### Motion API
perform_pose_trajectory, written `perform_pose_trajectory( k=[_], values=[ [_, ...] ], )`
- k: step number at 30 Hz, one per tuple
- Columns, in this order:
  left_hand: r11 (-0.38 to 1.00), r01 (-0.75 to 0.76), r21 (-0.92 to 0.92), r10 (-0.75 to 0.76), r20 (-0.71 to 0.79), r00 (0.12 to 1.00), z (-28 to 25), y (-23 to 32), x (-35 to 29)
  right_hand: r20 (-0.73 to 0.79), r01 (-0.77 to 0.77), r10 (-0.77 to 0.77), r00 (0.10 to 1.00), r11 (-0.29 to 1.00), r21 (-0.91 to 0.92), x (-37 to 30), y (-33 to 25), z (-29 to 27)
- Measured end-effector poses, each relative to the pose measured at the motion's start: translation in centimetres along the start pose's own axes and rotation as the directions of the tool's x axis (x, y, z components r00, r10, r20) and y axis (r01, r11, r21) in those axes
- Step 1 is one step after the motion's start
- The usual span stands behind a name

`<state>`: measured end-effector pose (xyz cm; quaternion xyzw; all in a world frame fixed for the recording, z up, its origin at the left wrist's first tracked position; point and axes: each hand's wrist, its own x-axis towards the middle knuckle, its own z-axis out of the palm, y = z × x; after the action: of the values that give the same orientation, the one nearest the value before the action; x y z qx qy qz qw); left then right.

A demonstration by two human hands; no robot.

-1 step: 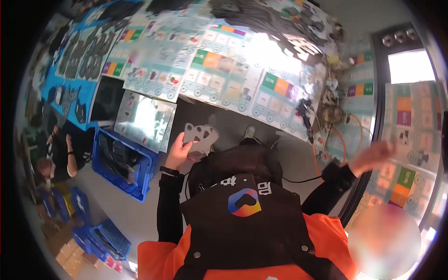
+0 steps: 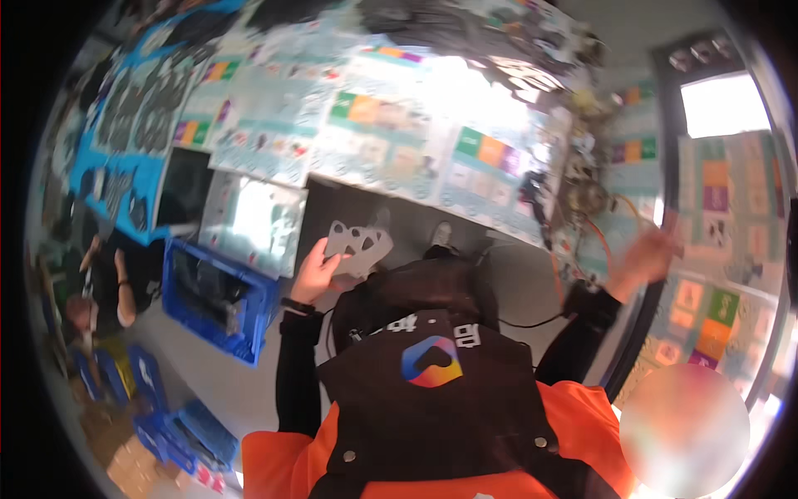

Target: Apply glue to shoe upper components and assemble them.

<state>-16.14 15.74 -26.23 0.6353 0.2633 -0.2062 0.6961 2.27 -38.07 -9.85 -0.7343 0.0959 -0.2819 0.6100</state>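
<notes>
My left hand (image 2: pixel 312 273) grips the edge of a flat, light grey plate (image 2: pixel 366 249) with several dark cut-out holes. It is held low in front of my body, over the floor beside the worktable. Out to the right, my right hand (image 2: pixel 644 262) is raised next to the dark-framed edge of a surface covered in printed sheets (image 2: pixel 752 241). Motion smears its fingers, so I cannot make out their pose or anything in them.
Printed sheets cover the long worktable (image 2: pixel 374 154) ahead. Cables and tools (image 2: pixel 532 200) lie at its right end. On the left stand a blue crate (image 2: pixel 266 320) with dark parts and a blue-covered table (image 2: pixel 87 179). Another person (image 2: pixel 108 291) is at far left.
My right hand has drawn slightly left and up, off the printed surface. The whole view has shifted a little. The plate stays in my left hand.
</notes>
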Motion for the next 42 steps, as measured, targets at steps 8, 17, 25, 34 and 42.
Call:
perform_pose_trajectory(
  k=[8, 17, 25, 34, 42],
  values=[
    [0.991, 0.024, 0.133, -0.044, 0.146, 0.988, 14.4, 5.2, 8.6, 0.553, 0.289, 0.343, 0.759, 0.583, -0.759, -2.8, 23.5, 0.0],
    [0.95, -0.186, 0.25, 0.122, 0.248, 0.961, 25.0, 3.7, 16.2, 0.79, 0.68, 0.137, 0.598, 0.437, -0.589, 2.5, 34.6, -0.4],
    [0.954, -0.044, -0.296, 0.087, 0.136, 0.987, 26.1, 0.1, 20.7, 0.722, 0.476, 0.374, 0.582, 0.564, -0.675, 3.1, 34.4, -0.2],
    [0.943, -0.034, -0.332, 0.082, 0.132, 0.988, 28.5, -1.0, 25.8, 0.414, -0.583, 0.688, 0.596, 0.726, -0.365, 6.4, 32.0, -0.8],
    [0.983, 0.073, -0.168, -0.057, 0.1, 0.993, 31.4, -0.9, 30.4, 0.607, -0.498, 0.689, 0.395, 0.716, -0.488, 5.2, 23.6, 3.6]
  ],
)
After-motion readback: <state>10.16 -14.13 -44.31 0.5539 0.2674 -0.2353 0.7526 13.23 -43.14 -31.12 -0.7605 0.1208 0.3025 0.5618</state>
